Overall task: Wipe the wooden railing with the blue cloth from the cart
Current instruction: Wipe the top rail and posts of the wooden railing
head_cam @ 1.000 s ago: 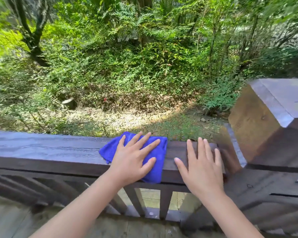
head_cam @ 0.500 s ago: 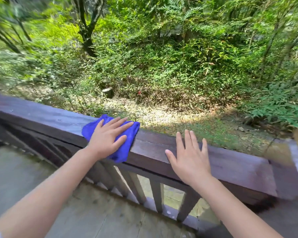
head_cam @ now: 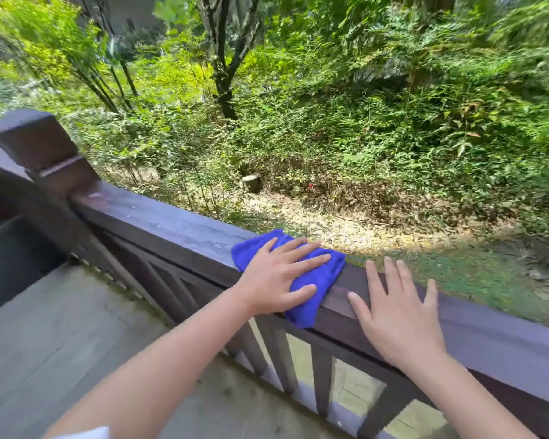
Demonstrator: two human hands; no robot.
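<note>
The cloth (head_cam: 317, 274) is a soft, nappy, bright blue rag, bunched into a rough wedge and draped over the top of the rail (head_cam: 171, 229), with its near end hanging down the rail's inner face just below the left hand's thumb. The left hand (head_cam: 278, 280) lies flat on it, fingers spread and pointing along the rail toward the right hand, palm pressing the fabric down without curling around it. The right hand (head_cam: 400, 315) rests flat on bare wood just beside the cloth, fingers splayed and pointing out toward the greenery, holding nothing. The rail is a broad, flat-topped beam of dark brown stained wood, smooth with a dull sheen and a few pale scuffs; its long axis runs from far beyond the left hand, where it meets a square post (head_cam: 35, 144) with a blocky cap, down past the right hand toward the near edge of view. Under both hands, square balusters (head_cam: 322, 375) of the same dark wood stand upright. Behind the left forearm lies a grey, weathered floor (head_cam: 61, 343).
</note>
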